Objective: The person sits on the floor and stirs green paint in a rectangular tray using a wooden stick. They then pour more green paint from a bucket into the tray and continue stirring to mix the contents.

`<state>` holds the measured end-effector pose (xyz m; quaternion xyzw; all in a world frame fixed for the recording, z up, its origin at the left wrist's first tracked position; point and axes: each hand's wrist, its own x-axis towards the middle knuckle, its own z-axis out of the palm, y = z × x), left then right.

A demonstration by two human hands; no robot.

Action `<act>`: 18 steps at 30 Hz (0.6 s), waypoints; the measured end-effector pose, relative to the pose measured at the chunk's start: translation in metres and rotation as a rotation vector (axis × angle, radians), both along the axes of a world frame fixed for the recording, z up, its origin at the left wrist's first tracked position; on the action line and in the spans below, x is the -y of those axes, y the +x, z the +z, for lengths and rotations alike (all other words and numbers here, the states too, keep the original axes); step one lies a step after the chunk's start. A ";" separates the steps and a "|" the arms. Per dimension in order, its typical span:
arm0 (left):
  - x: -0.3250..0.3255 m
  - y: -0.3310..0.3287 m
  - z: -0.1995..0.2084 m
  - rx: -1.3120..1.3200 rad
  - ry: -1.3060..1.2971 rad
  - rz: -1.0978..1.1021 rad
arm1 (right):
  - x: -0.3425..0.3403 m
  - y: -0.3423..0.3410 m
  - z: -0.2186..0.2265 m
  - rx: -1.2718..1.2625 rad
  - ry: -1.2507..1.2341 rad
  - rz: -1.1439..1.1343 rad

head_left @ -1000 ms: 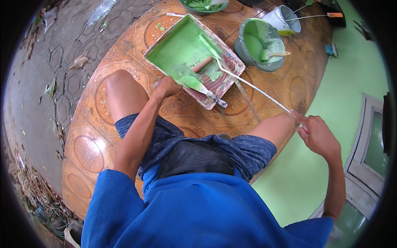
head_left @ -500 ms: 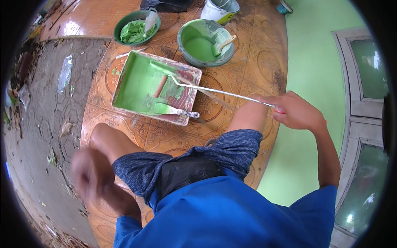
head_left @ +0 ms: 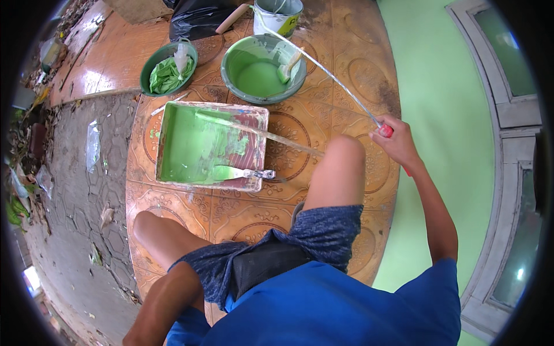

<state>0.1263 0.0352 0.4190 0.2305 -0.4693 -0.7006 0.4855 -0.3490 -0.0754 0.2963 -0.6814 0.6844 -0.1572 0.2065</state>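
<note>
This looks like the tiled porch [head_left: 248, 203] of a home, open to the outdoors. Under the paint tray [head_left: 254, 154] spreads a glossy brown floor [head_left: 363, 78] with ornamental medallions. Well to the tray's right rises a light green wall [head_left: 427, 115] with grey-framed glass panes [head_left: 508, 63]. To the tray's left, beyond the floor's edge, lies grey outdoor paving [head_left: 75, 179], strewn with dry leaves [head_left: 107, 214] and clear plastic [head_left: 93, 147].

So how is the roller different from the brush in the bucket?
The roller is held up in the person's right hand, while the brush rests in the bucket. The roller is long and thin-stemmed; the brush is much shorter. The roller ends in a brown cylinder, the brush in bristles coated green. Both have a handle to grip.
</note>
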 end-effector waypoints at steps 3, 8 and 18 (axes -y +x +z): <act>0.002 -0.011 -0.007 0.016 0.010 -0.019 | 0.007 -0.011 -0.055 0.070 -0.045 -0.020; 0.007 -0.032 -0.014 0.049 0.037 -0.044 | 0.017 -0.021 -0.112 0.098 0.037 0.009; 0.024 -0.063 -0.060 0.094 0.285 0.013 | 0.027 -0.019 -0.149 -0.060 -0.080 0.101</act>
